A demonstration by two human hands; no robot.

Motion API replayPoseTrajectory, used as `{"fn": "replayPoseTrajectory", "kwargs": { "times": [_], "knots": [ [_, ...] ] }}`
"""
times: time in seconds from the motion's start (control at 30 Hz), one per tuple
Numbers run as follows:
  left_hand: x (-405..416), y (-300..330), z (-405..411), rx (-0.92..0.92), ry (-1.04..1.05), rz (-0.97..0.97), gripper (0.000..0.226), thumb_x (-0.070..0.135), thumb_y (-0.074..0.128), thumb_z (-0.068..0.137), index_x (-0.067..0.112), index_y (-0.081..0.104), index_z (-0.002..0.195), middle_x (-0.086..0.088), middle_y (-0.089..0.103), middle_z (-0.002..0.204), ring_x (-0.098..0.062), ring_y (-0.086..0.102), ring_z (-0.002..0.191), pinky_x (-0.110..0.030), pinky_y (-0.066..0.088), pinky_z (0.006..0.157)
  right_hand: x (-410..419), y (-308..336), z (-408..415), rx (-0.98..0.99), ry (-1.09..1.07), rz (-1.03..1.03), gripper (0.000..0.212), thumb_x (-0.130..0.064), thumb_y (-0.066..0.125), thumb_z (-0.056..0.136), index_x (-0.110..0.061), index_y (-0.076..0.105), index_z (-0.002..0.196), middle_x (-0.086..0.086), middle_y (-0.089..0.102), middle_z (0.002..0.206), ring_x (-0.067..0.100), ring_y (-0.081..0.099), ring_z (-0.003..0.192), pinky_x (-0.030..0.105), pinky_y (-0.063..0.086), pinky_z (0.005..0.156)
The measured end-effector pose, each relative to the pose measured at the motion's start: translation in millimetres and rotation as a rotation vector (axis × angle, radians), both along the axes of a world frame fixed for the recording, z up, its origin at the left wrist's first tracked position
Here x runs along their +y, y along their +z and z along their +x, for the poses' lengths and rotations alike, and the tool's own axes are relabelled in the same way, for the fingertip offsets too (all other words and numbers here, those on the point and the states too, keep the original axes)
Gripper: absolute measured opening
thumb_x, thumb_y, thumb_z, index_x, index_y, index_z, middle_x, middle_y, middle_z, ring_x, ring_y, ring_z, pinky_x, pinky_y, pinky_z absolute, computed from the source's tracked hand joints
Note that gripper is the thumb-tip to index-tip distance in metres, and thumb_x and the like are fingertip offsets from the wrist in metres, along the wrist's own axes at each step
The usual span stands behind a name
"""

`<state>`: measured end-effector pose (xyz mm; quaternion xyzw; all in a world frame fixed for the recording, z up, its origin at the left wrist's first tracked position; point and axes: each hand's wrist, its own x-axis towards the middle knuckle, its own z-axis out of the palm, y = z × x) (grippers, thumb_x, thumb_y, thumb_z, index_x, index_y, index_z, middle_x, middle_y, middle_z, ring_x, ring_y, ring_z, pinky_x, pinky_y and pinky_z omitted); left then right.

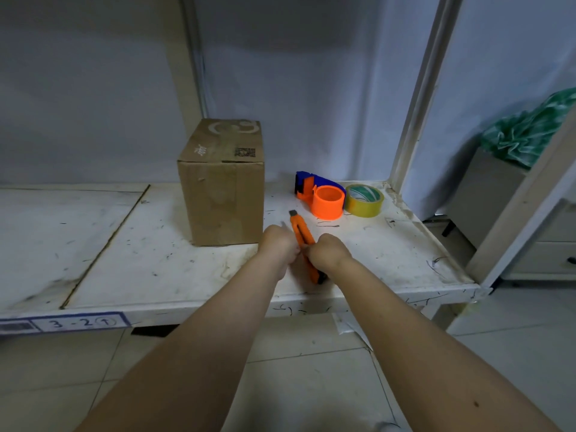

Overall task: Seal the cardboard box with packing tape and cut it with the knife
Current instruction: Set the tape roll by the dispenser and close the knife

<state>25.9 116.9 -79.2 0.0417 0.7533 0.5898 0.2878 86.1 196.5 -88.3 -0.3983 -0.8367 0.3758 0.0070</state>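
Fingers: those of the right hand [329,251] are curled shut around the middle of the orange utility knife [301,236]; those of the left hand [279,244] are bunched closed against the knife's left side, though what they pinch is hidden behind the knuckles.
Knife: it is held low over the white worktable [149,260], its dark tip pointed away toward the back wall, its butt end near the table's front edge; whether a blade is extended cannot be told.
Cardboard box [223,185]: it is stood upright on the table, just left of the hands and apart from them, flaps folded down; old tape marks are seen on its front.
Tape: the yellow roll [364,201] is laid flat at the back right, touching or just beside the orange-and-blue tape dispenser [322,196], both well out of the hands' grasp.
Stage: the tape appears untouched, so sealing is judged not yet begun.
Risk, blade: if the slider is being worked with the left fingers so close, a blade pushed out could nick them.
Risk, order: a knife kept in hand while tape is fetched could be dropped or could score the box.
Risk, edge: the butt end is held near the table's front edge, where a slip would send it to the tiled floor [311,385].
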Motion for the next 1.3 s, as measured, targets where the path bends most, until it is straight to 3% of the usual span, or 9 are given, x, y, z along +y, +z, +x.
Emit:
{"fn": "replayPoseTrajectory", "kwargs": {
  "times": [0.07, 0.13, 0.2, 0.3, 0.4, 0.67, 0.8, 0.93, 1.3],
  "knots": [
    [-1.6, 3.5, 2.1, -0.011, -0.003, 0.016, 0.027, 0.008, 0.043, 0.094, 0.017, 0.044, 0.068, -0.002, 0.051, 0.072, -0.014, 0.050, 0.059, -0.023, 0.044, 0.058, -2.8, 0.3, 0.5, 0.155, -0.075, -0.156, 0.026, -0.030, 0.044, 0.098, -0.008, 0.050, 0.085, 0.010, 0.055, 0.086, 0.028, 0.053, 0.084, 0.030, 0.040, 0.065],
    [-2.2, 6.4, 6.3, -0.037, -0.018, 0.029, 0.024, 0.012, 0.042, 0.095, 0.014, 0.048, 0.072, -0.005, 0.056, 0.075, -0.019, 0.055, 0.064, -0.027, 0.049, 0.065, -5.0, -0.3, -0.3, 0.280, -0.129, -0.326, 0.032, -0.034, 0.040, 0.098, -0.005, 0.054, 0.103, 0.015, 0.063, 0.100, 0.029, 0.059, 0.085, 0.028, 0.043, 0.060],
    [-2.5, 10.2, 12.9, -0.079, -0.052, 0.056, 0.023, 0.017, 0.041, 0.095, 0.012, 0.058, 0.081, -0.007, 0.061, 0.079, -0.025, 0.058, 0.074, -0.035, 0.050, 0.079, -6.2, -0.9, 1.0, 0.367, -0.126, -0.415, 0.033, -0.035, 0.038, 0.098, -0.009, 0.058, 0.099, 0.014, 0.067, 0.097, 0.027, 0.061, 0.077, 0.027, 0.044, 0.059],
    [-3.4, 13.4, 20.9, -0.096, -0.082, 0.146, 0.026, 0.017, 0.039, 0.097, 0.015, 0.065, 0.090, -0.005, 0.058, 0.076, -0.024, 0.054, 0.074, -0.033, 0.045, 0.075, -6.5, -0.9, 6.1, 0.467, -0.127, -0.395, 0.032, -0.037, 0.040, 0.098, -0.011, 0.059, 0.095, 0.011, 0.065, 0.085, 0.026, 0.059, 0.075, 0.030, 0.043, 0.061],
    [-3.7, 14.0, 22.7, -0.085, -0.072, 0.186, 0.031, 0.010, 0.037, 0.097, 0.016, 0.065, 0.085, -0.005, 0.057, 0.073, -0.021, 0.051, 0.068, -0.034, 0.045, 0.072, -6.8, -0.3, 10.6, 0.526, -0.131, -0.423, 0.027, -0.034, 0.041, 0.098, -0.013, 0.057, 0.092, 0.007, 0.061, 0.078, 0.024, 0.056, 0.070, 0.032, 0.043, 0.059],
    [-4.7, 15.7, 19.8, -0.058, -0.026, 0.196, 0.029, 0.013, 0.044, 0.098, 0.017, 0.064, 0.077, -0.006, 0.052, 0.063, -0.019, 0.045, 0.057, -0.034, 0.046, 0.069, -13.3, 6.3, 9.4, 0.564, -0.083, -0.525, 0.022, -0.022, 0.038, 0.099, -0.007, 0.053, 0.107, 0.008, 0.057, 0.078, 0.020, 0.052, 0.068, 0.030, 0.042, 0.058],
    [-5.6, 14.8, 16.4, -0.065, -0.024, 0.191, 0.020, 0.015, 0.046, 0.098, 0.013, 0.065, 0.090, -0.005, 0.050, 0.062, -0.017, 0.044, 0.053, -0.028, 0.043, 0.058, -15.8, 8.8, 10.8, 0.574, -0.061, -0.568, 0.021, -0.018, 0.036, 0.100, -0.006, 0.051, 0.109, 0.008, 0.054, 0.077, 0.018, 0.050, 0.065, 0.029, 0.042, 0.057],
    [-3.5, 12.4, 14.9, -0.065, 0.000, 0.174, 0.021, 0.017, 0.047, 0.098, 0.011, 0.066, 0.107, -0.005, 0.053, 0.065, -0.016, 0.043, 0.053, -0.028, 0.043, 0.057, -16.2, 10.1, 10.7, 0.557, -0.042, -0.556, 0.014, -0.013, 0.036, 0.099, -0.007, 0.049, 0.100, 0.008, 0.051, 0.073, 0.017, 0.048, 0.063, 0.029, 0.041, 0.058],
    [0.5, 9.1, 12.2, -0.081, 0.006, 0.163, 0.026, 0.019, 0.045, 0.099, 0.010, 0.067, 0.109, -0.003, 0.053, 0.066, -0.016, 0.042, 0.055, -0.027, 0.044, 0.058, -9.3, 3.7, 1.9, 0.491, 0.029, -0.535, 0.013, -0.014, 0.038, 0.098, -0.007, 0.047, 0.103, 0.008, 0.049, 0.072, 0.019, 0.048, 0.064, 0.031, 0.042, 0.060]
  ]
}}
